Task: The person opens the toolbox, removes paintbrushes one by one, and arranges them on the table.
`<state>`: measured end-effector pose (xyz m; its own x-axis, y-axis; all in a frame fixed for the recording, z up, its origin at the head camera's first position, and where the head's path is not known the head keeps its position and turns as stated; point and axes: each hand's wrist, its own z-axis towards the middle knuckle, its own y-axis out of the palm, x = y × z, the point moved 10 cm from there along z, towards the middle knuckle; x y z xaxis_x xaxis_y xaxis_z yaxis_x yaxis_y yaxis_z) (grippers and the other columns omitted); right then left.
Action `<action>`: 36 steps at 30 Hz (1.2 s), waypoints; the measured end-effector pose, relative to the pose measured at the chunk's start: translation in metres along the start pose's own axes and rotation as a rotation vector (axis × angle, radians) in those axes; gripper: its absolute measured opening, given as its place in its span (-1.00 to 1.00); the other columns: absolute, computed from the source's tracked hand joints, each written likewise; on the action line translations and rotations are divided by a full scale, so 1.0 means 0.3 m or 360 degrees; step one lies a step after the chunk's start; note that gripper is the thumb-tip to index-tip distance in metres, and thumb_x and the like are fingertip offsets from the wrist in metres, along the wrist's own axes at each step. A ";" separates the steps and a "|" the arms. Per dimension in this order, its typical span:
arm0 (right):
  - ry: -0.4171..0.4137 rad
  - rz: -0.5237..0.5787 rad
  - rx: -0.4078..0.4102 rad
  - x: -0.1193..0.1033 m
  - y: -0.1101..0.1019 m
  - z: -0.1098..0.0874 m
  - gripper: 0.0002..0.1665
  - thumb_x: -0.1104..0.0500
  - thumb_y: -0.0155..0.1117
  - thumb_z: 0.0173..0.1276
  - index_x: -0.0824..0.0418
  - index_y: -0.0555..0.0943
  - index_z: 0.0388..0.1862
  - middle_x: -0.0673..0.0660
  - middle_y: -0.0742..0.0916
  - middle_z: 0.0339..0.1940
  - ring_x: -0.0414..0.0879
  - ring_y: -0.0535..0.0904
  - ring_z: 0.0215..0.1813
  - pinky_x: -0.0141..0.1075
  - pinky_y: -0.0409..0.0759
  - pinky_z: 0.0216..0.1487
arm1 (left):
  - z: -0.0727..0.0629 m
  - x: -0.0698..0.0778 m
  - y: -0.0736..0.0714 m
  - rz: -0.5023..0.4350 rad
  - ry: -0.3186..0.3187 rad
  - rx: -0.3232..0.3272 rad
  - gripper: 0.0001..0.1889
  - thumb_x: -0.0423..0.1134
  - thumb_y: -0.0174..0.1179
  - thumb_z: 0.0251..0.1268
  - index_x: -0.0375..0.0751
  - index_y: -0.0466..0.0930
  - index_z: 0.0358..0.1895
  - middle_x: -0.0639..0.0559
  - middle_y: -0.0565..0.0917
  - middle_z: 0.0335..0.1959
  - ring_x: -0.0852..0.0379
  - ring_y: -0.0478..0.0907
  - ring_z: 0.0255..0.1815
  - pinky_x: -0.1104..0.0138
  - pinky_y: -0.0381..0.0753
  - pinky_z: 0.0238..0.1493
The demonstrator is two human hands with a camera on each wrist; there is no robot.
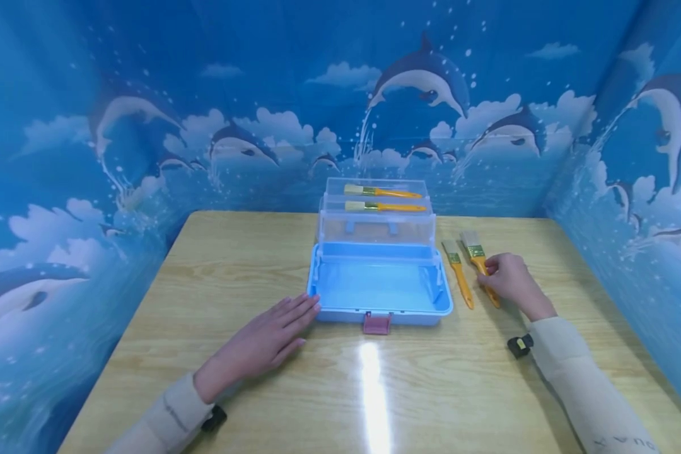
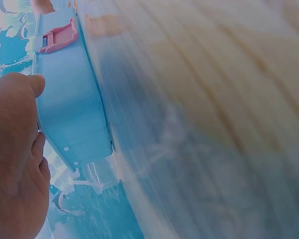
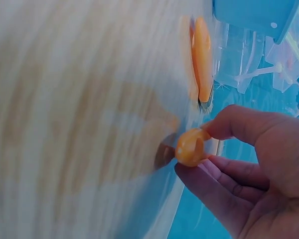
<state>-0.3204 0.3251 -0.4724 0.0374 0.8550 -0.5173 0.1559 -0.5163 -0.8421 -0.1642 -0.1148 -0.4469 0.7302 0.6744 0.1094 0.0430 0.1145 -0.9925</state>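
Observation:
A blue toolbox (image 1: 380, 318) with a pink latch (image 1: 377, 324) stands open at mid-table, its clear trays (image 1: 374, 228) raised behind the base. Straight fingers of my left hand (image 1: 263, 337) touch the box's front left corner. To the right of the box, my right hand (image 1: 513, 280) pinches the orange handle of a wide paintbrush (image 1: 474, 250) between thumb and fingers. In the right wrist view that handle's rounded end (image 3: 191, 148) points at the camera. Beside it a narrower paintbrush (image 1: 459, 277) lies on the table, bristles away from me.
Two more paintbrushes, an upper one (image 1: 386, 192) and a lower one (image 1: 387, 207), lie crosswise at the raised trays. The wooden table (image 1: 232, 252) ends at a dolphin-print curtain (image 1: 261, 94) behind and on the sides.

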 end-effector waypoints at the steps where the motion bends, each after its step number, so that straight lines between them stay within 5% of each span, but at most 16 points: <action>1: -0.0001 -0.0004 -0.0001 0.001 0.000 0.001 -0.44 0.23 0.38 0.34 0.66 0.52 0.14 0.49 0.69 -0.06 0.13 0.66 -0.15 -0.16 0.75 -0.24 | 0.000 0.000 0.001 0.0000 -0.0002 -0.0002 -0.34 0.00 -0.08 0.65 -0.07 -0.05 0.65 0.02 -0.04 0.69 0.03 -0.07 0.68 0.07 0.02 0.66; 20: 0.0070 -0.0101 -0.0095 -0.014 0.006 0.008 -0.41 0.18 0.36 0.36 0.67 0.51 0.12 0.53 0.69 -0.06 0.17 0.70 -0.14 -0.07 0.77 -0.16 | 0.005 -0.002 -0.001 -0.0024 -0.0001 0.0018 -0.34 0.00 -0.09 0.66 -0.07 -0.04 0.65 0.03 -0.02 0.68 0.03 -0.05 0.68 0.07 0.04 0.66; 29: 0.0018 -0.0213 -0.0082 -0.049 0.006 0.006 -0.54 0.22 0.31 0.34 0.66 0.59 -0.05 0.44 0.72 -0.27 0.01 0.59 -0.42 -0.23 0.63 -0.41 | 0.007 -0.006 -0.001 -0.0045 -0.0012 -0.0007 -0.34 -0.02 -0.08 0.66 -0.06 -0.06 0.65 0.03 -0.03 0.69 0.03 -0.07 0.68 0.06 0.02 0.66; 36: 0.0047 -0.0259 -0.0111 -0.052 0.015 0.003 -0.51 0.21 0.29 0.36 0.68 0.55 0.01 0.55 0.69 -0.13 0.07 0.64 -0.34 -0.18 0.70 -0.35 | 0.005 -0.010 0.004 -0.0036 -0.0014 -0.0014 -0.34 -0.02 -0.08 0.66 -0.05 -0.06 0.65 0.04 -0.04 0.68 0.04 -0.08 0.68 0.07 0.01 0.66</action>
<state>-0.3211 0.3094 -0.4682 0.0348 0.9285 -0.3698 0.2302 -0.3675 -0.9011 -0.1673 -0.1155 -0.4483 0.7231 0.6780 0.1325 0.0658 0.1233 -0.9902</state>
